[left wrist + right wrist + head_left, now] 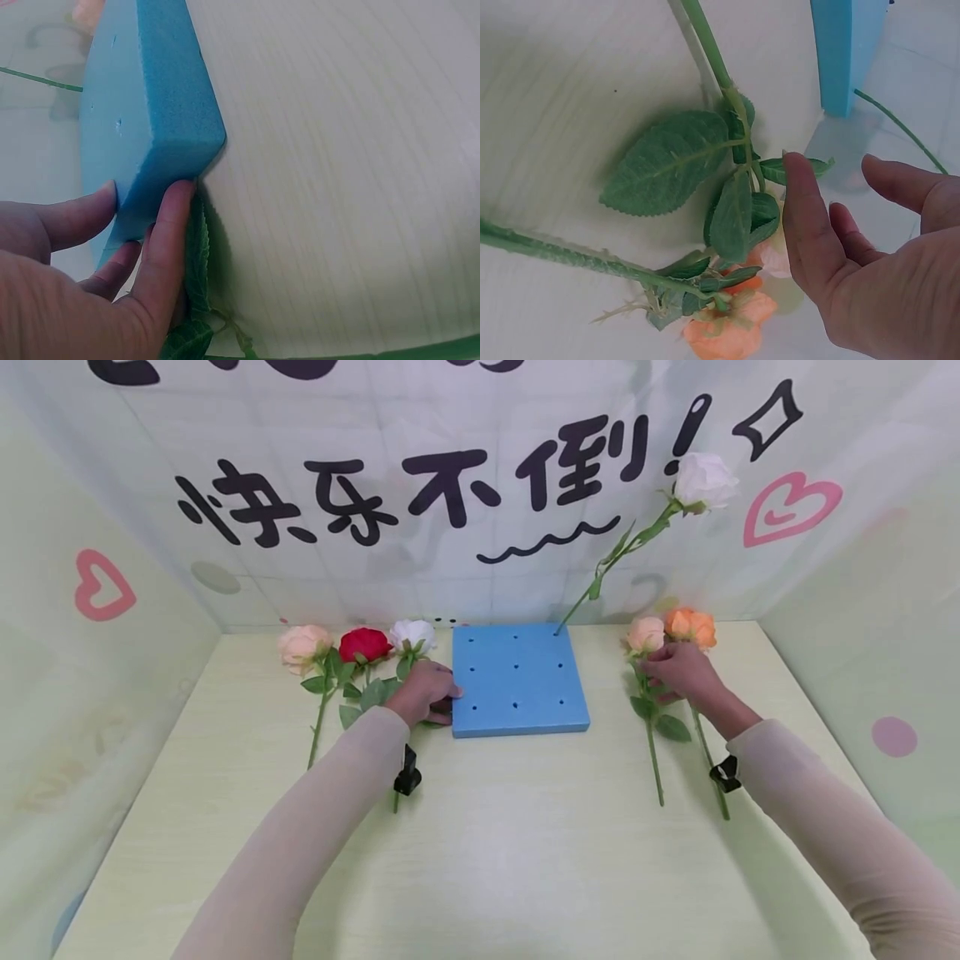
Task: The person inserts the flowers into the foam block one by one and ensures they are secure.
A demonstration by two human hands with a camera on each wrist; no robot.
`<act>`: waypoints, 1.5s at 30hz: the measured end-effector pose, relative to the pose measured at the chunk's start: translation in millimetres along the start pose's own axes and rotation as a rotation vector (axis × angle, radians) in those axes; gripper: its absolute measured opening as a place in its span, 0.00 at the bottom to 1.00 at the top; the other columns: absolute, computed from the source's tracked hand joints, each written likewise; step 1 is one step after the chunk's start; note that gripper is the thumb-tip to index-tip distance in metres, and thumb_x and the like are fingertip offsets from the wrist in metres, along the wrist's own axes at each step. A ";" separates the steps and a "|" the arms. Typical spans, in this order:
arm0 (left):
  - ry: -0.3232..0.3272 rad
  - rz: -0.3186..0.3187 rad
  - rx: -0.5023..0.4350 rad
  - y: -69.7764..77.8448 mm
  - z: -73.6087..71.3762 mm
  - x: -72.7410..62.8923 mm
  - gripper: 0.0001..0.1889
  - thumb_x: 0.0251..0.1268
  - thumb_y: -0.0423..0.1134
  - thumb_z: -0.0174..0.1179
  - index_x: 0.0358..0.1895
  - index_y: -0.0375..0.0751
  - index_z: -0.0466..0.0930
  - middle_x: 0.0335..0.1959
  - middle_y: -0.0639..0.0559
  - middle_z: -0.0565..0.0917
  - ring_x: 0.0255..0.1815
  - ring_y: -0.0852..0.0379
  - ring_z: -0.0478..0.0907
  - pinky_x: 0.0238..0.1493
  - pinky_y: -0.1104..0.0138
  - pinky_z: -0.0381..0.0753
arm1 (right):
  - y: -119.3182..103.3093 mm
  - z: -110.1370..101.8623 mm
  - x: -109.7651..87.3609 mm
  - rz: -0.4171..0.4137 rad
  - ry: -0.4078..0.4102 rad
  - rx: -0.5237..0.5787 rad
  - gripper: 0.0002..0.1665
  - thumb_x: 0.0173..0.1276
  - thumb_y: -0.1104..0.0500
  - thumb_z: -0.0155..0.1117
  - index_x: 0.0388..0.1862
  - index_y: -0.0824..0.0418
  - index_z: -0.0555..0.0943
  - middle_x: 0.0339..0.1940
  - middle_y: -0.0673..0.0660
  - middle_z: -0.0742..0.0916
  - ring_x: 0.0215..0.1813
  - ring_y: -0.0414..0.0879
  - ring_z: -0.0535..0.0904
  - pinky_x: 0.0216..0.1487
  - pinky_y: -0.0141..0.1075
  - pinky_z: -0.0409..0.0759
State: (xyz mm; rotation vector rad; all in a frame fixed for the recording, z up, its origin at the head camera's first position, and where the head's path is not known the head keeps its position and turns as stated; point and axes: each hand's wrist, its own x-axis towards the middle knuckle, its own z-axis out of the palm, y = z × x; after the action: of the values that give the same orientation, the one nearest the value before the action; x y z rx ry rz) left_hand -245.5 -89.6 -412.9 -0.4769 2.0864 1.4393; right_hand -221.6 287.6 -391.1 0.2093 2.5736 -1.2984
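Observation:
A blue foam block (536, 685) with rows of small holes lies on the table. At its left edge my left hand (426, 690) holds on, thumb on the top face and fingers against the side (161, 251). A white rose (705, 482) leans up and right, its stem end in the block's back right hole. My right hand (681, 674) hovers over a peach rose (645, 635), thumb and fingers apart. In the right wrist view, the index fingertip is right at a small leaf (776, 171). Beside it lies an orange rose (692, 627), its stem partly behind the wrist.
Left of the block lie a pink-peach rose (303, 647), a red rose (364, 644) and another white rose (412, 635), stems toward the front. My left forearm covers parts of their stems. A printed cloth backdrop (450, 577) stands behind the table (510, 860).

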 end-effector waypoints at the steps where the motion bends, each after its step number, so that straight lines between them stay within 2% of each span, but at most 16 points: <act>1: 0.000 -0.001 0.001 0.1 -0.2 -0.4 0.30 0.67 0.27 0.57 0.71 0.41 0.63 0.53 0.38 0.76 0.50 0.45 0.78 0.45 0.53 0.86 | 0.9 0.5 0.2 0.005 -0.003 0.000 0.18 0.70 0.57 0.60 0.47 0.73 0.76 0.34 0.59 0.81 0.34 0.46 0.79 0.32 0.44 0.87; 5: 0.001 -0.001 0.005 -0.2 -1.1 -1.2 0.30 0.67 0.27 0.57 0.72 0.41 0.63 0.53 0.38 0.76 0.49 0.45 0.78 0.44 0.53 0.86 | 3.6 3.1 1.2 0.032 -0.019 -0.001 0.16 0.70 0.57 0.61 0.44 0.72 0.77 0.28 0.56 0.80 0.32 0.45 0.78 0.32 0.43 0.87; 9: 0.000 0.003 0.002 -0.8 -1.1 -0.9 0.30 0.67 0.27 0.57 0.72 0.41 0.63 0.53 0.38 0.77 0.49 0.45 0.78 0.44 0.53 0.86 | 5.3 4.0 0.7 0.063 -0.034 -0.003 0.18 0.70 0.58 0.61 0.47 0.74 0.77 0.24 0.56 0.81 0.29 0.45 0.79 0.33 0.43 0.87; 13: -0.002 0.004 0.003 -1.1 -0.3 -0.1 0.29 0.67 0.27 0.57 0.71 0.41 0.63 0.53 0.38 0.77 0.49 0.45 0.78 0.44 0.53 0.86 | 6.1 4.2 -1.6 0.081 -0.036 -0.017 0.19 0.70 0.59 0.60 0.47 0.76 0.78 0.23 0.56 0.82 0.28 0.46 0.80 0.33 0.44 0.87; 21: -0.002 0.006 -0.005 -1.9 -0.6 0.9 0.30 0.67 0.27 0.57 0.71 0.41 0.63 0.53 0.38 0.77 0.50 0.45 0.78 0.45 0.52 0.85 | 10.7 7.6 2.0 0.107 -0.039 -0.048 0.16 0.67 0.61 0.61 0.42 0.77 0.78 0.23 0.56 0.81 0.27 0.46 0.81 0.33 0.43 0.87; 30: 0.007 0.001 -0.002 -1.6 -0.1 1.9 0.29 0.67 0.27 0.57 0.71 0.41 0.63 0.54 0.38 0.76 0.52 0.45 0.78 0.44 0.53 0.86 | 16.8 9.5 7.7 0.103 -0.031 -0.123 0.14 0.62 0.63 0.64 0.38 0.76 0.80 0.22 0.57 0.83 0.21 0.45 0.82 0.29 0.41 0.87; 38: 0.008 0.008 -0.002 -1.3 -0.1 0.5 0.29 0.67 0.28 0.57 0.71 0.41 0.63 0.53 0.39 0.76 0.51 0.45 0.77 0.45 0.53 0.86 | 19.9 10.7 10.0 0.058 -0.023 -0.238 0.11 0.59 0.63 0.64 0.32 0.73 0.82 0.17 0.55 0.83 0.18 0.42 0.81 0.25 0.37 0.85; 45: 0.011 -0.005 -0.003 -0.1 0.8 1.0 0.29 0.67 0.27 0.57 0.71 0.41 0.64 0.52 0.38 0.75 0.50 0.45 0.77 0.44 0.53 0.86 | 20.4 10.6 12.2 0.058 -0.039 -0.264 0.09 0.58 0.63 0.65 0.27 0.71 0.81 0.16 0.54 0.83 0.18 0.42 0.81 0.25 0.36 0.84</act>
State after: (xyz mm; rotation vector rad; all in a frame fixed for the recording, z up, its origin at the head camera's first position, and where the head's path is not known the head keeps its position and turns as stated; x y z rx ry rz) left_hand -246.0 -88.9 -413.8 -0.4917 2.0910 1.4398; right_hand -226.8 291.3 -416.3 0.2044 2.6494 -0.9211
